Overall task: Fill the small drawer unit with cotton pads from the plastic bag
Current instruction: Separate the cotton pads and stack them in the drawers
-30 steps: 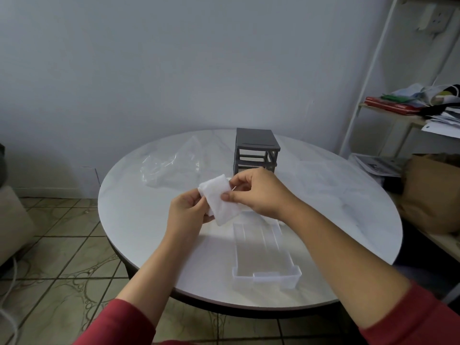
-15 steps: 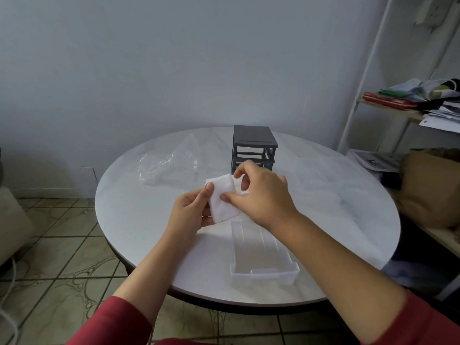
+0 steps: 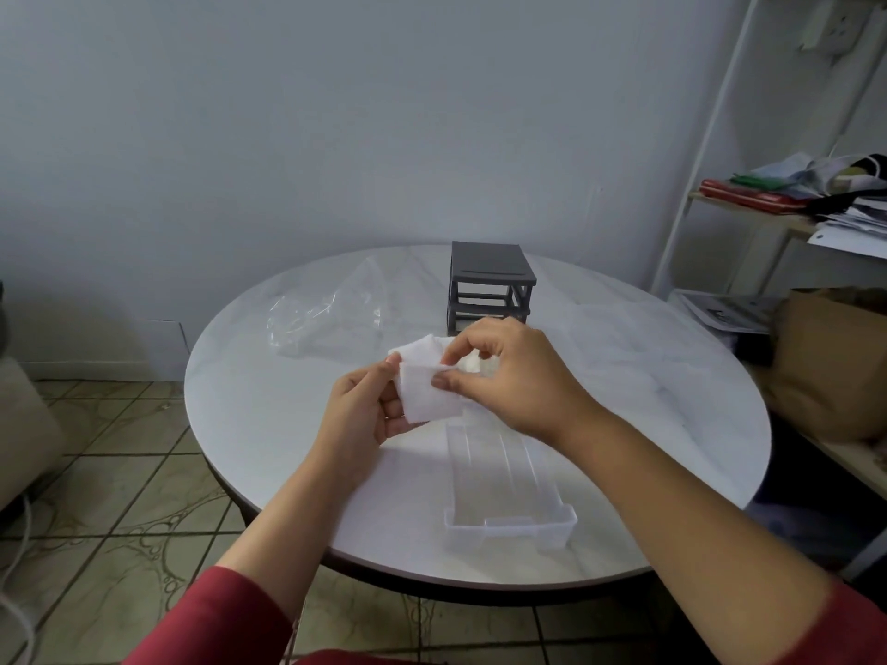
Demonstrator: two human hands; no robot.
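Holding a small stack of white square cotton pads point(image 3: 428, 393) above the middle of a round white marble-patterned table point(image 3: 259, 424), a person in red sleeves works it with both hands. The left hand point(image 3: 365, 419) grips the stack from the nine o'clock side, with the thumb on its upper corner and the fingers curled underneath. The right hand point(image 3: 513, 376) reaches in from three o'clock, thumb and forefinger pinching the right edge of the front pad and the other fingers bent loosely above. Another pad's corner shows behind the stack toward twelve o'clock.

A dark grey plastic drawer unit point(image 3: 489, 280) stands upright at the table's twelve o'clock, just beyond the right knuckles, its front slots showing as bare frame. A clear plastic drawer point(image 3: 509, 491) lies apart from the unit at the table's six o'clock. It is partly under the right forearm, with its handle lip toward the near rim. A crumpled clear plastic bag point(image 3: 326, 314) lies slack at ten o'clock, near the unit but not touching it; whether any pads lie inside it cannot be told.

Off the table at two o'clock, a white metal shelf point(image 3: 749, 218) carries papers and folded cloth, with a brown paper bag point(image 3: 825, 357) below it at three o'clock. Beige patterned floor tiles point(image 3: 120, 496) spread out at eight o'clock.
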